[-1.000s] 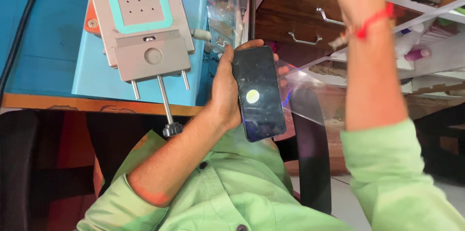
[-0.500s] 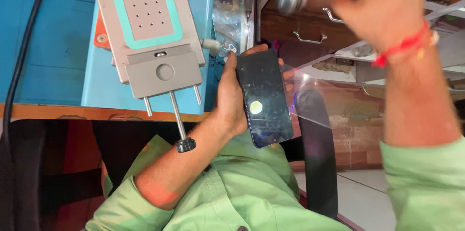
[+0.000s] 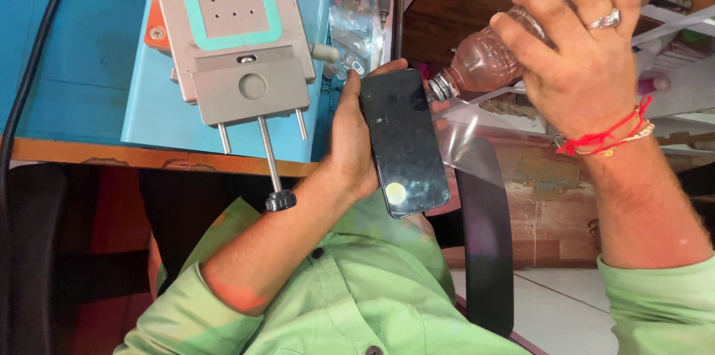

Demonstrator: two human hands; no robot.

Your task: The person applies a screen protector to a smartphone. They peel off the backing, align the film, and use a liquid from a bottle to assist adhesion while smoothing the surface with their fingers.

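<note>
Beside the blue table point(image 3: 89, 64) | left hand point(image 3: 350, 139) grips a slick, fragile black phone point(image 3: 404, 143) by its edges | right hand point(image 3: 573, 49) clasps a light plastic bottle point(image 3: 491, 53), tilted toward the screen.

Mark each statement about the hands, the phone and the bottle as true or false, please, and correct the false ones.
1. The left hand holds a dark phone. True.
2. The right hand is empty. False: it grips a clear plastic bottle.
3. The bottle is tilted with its mouth close to the top of the phone. True.
4. The phone lies flat on the blue table. False: it is held up off the table, over the person's lap.
5. A grey clamp device sits on the table, to the left of the phone. True.
</note>
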